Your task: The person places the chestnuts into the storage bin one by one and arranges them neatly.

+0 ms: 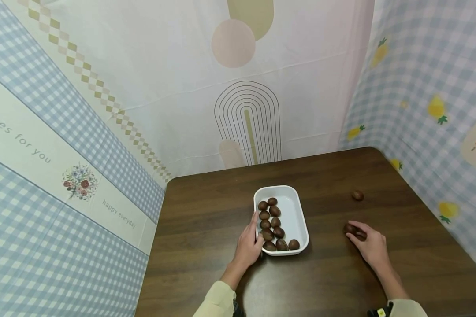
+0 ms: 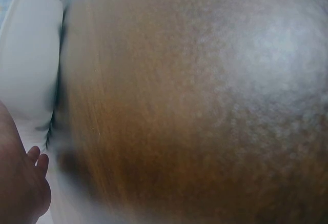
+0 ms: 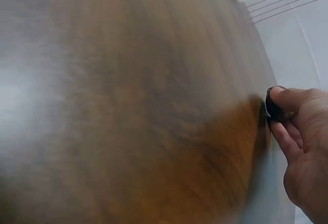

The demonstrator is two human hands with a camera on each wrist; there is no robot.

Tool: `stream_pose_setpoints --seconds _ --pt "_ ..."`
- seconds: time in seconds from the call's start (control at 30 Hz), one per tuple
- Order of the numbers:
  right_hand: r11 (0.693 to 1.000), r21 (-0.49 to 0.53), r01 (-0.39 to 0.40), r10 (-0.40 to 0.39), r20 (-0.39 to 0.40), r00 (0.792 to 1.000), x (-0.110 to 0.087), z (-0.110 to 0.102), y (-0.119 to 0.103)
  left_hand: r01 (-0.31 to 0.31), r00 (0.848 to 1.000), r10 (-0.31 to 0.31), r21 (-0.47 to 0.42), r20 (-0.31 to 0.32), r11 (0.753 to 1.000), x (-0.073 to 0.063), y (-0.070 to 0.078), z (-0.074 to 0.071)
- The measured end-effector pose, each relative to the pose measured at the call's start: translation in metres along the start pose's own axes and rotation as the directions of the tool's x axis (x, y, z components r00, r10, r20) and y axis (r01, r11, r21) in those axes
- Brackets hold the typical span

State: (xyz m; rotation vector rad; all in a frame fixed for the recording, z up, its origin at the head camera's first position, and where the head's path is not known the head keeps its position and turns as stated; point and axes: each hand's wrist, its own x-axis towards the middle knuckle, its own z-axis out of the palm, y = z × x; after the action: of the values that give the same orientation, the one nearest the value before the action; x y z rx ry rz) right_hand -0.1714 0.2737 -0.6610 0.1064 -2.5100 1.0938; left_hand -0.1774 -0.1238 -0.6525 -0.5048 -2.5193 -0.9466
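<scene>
A white rectangular tray (image 1: 291,211) stands on the brown wooden table, with several dark brown chestnuts (image 1: 275,222) grouped along its left side and near end. My left hand (image 1: 247,244) grips the tray's left edge, thumb at the rim and fingers along the outer wall. To the right of the tray, my right hand (image 1: 372,247) pinches a chestnut (image 1: 349,228) between thumb and fingers, low over the table. This dark chestnut (image 3: 274,103) also shows at the fingertips in the right wrist view, partly hidden by the thumb. Farther back lies a single chestnut (image 1: 358,195).
The wooden table (image 1: 206,202) has rounded far corners. A pale printed cloth (image 1: 174,127) hangs behind it, and blue checked cloths (image 1: 416,132) hang at both sides. Bare tabletop lies between the tray and the right hand.
</scene>
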Motion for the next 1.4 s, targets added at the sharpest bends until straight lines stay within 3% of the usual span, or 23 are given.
stream_pose_setpoints --seconds 0.17,0.3,0.43,0.53,0.7,0.87,1.07,1.27,1.4 --pt "0.999 0.041 -0.006 0.004 0.04 0.999 -0.007 -0.001 -0.008 0.034 0.999 -0.034 -0.007 0.031 0.999 0.001 0.002 -0.002" --pt "0.988 0.142 -0.064 0.045 0.134 0.99 -0.01 -0.001 -0.017 0.066 0.996 -0.065 -0.007 0.055 0.998 0.001 0.003 -0.003" --pt "0.934 0.308 -0.181 0.1 0.262 0.96 -0.006 -0.001 -0.03 0.073 0.995 -0.073 -0.01 0.064 0.997 0.001 0.003 -0.003" --pt "0.885 0.406 -0.226 0.1 0.31 0.946 0.002 0.001 -0.04 0.056 0.997 -0.055 -0.008 0.05 0.998 0.001 0.002 -0.003" --pt "0.863 0.469 -0.189 0.046 0.299 0.953 0.023 0.009 -0.056 0.024 0.999 -0.024 0.011 0.022 1.0 0.001 0.002 -0.002" --pt "0.846 0.521 -0.113 -0.048 0.286 0.957 0.046 0.019 -0.075 0.051 0.997 -0.051 -0.002 0.055 0.999 0.002 0.003 -0.003" --pt "0.849 0.526 -0.056 -0.139 0.325 0.935 0.066 0.038 -0.095 0.081 0.993 -0.081 0.003 0.083 0.997 0.002 0.002 -0.003" --pt "0.899 0.437 -0.006 -0.171 0.365 0.915 0.071 0.058 -0.104 0.099 0.99 -0.099 0.002 0.098 0.995 0.004 0.003 -0.003" --pt "0.924 0.38 0.055 -0.198 0.351 0.915 0.07 0.069 -0.106 0.103 0.99 -0.103 0.001 0.097 0.995 0.005 0.004 -0.003"
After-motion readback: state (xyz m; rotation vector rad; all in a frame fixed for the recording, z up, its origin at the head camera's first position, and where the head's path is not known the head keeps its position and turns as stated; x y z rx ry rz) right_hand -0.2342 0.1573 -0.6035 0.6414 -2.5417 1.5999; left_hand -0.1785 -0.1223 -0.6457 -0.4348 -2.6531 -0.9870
